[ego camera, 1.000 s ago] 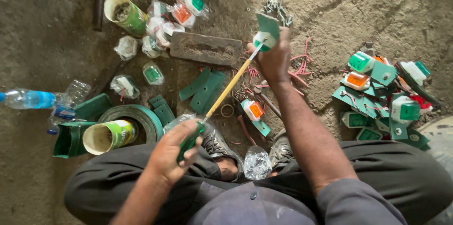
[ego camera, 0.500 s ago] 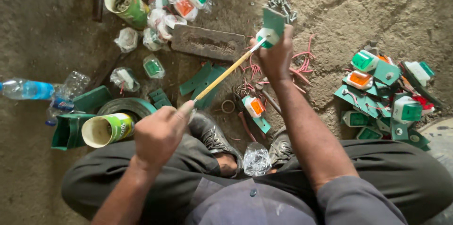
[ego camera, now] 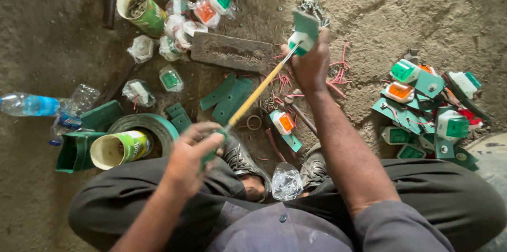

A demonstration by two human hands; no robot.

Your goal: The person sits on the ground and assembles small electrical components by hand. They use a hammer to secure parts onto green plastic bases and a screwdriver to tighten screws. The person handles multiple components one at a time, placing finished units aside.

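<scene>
My left hand (ego camera: 189, 154) grips the green handle of a long screwdriver (ego camera: 257, 92) whose yellow shaft runs up and to the right. Its tip meets a small green and white lamp unit on a green plate (ego camera: 303, 30), held up by my right hand (ego camera: 311, 64) above the ground. I sit cross-legged on rough concrete, with my shoes (ego camera: 240, 159) under the screwdriver.
A pile of finished green, orange and white lamp units (ego camera: 428, 109) lies at right. Bagged units (ego camera: 182, 14), two green cans (ego camera: 138, 10), a green tape roll (ego camera: 145, 124), loose green plates (ego camera: 229, 96), a grey block (ego camera: 232, 51), red wire scraps and a plastic bottle (ego camera: 29, 105) surround me.
My left hand has shifted along the screwdriver handle and turned it. My right hand has kept the lamp unit held up, drifting only slightly.
</scene>
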